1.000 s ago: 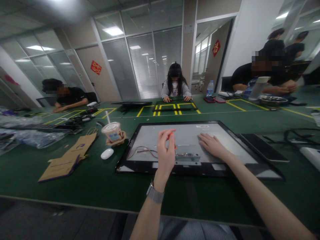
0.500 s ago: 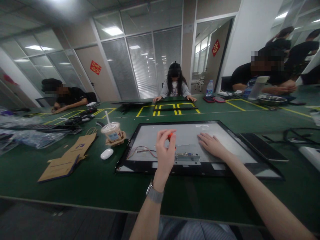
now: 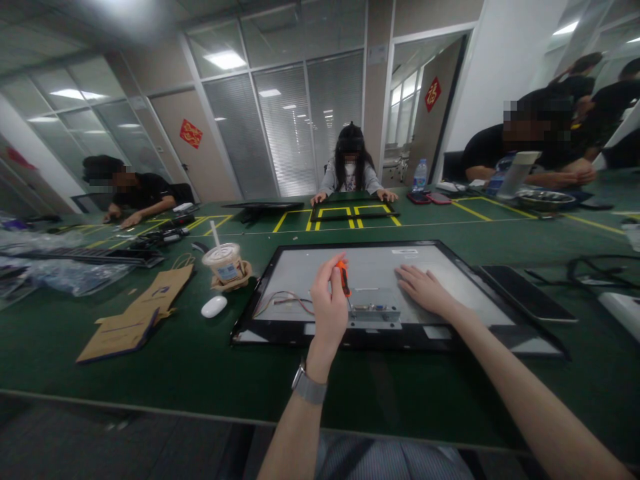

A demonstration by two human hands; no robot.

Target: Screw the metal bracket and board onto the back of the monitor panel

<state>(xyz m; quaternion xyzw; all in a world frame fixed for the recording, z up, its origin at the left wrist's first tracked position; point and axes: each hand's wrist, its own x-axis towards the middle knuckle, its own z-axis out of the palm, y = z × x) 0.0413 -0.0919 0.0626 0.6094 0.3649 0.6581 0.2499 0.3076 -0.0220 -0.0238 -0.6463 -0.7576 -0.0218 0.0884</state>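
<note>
My left hand [image 3: 330,293] is closed around the orange-and-black handle of a screwdriver [image 3: 344,277], held upright over the near middle of a flat display panel [image 3: 370,263]. Its tip comes down at the left end of a metal bracket [image 3: 375,313] that carries a board with connectors; the exact contact point is too small to make out. My right hand [image 3: 425,290] lies flat on the panel's pale back, fingers stretched out, holding nothing. Thin cables [image 3: 287,300] run across the panel to the left of my left hand.
Left of the panel are a drink cup [image 3: 223,260] with a straw, a white mouse [image 3: 214,307] and a brown paper bag [image 3: 143,313]. A dark tablet-like slab [image 3: 527,293] lies to the right. Across the table a person [image 3: 353,160] handles a black frame [image 3: 355,212].
The fingers of my left hand have shifted around the screwdriver handle, so more of it shows. My right hand stays put. Across the table, the person's hands have moved slightly right.
</note>
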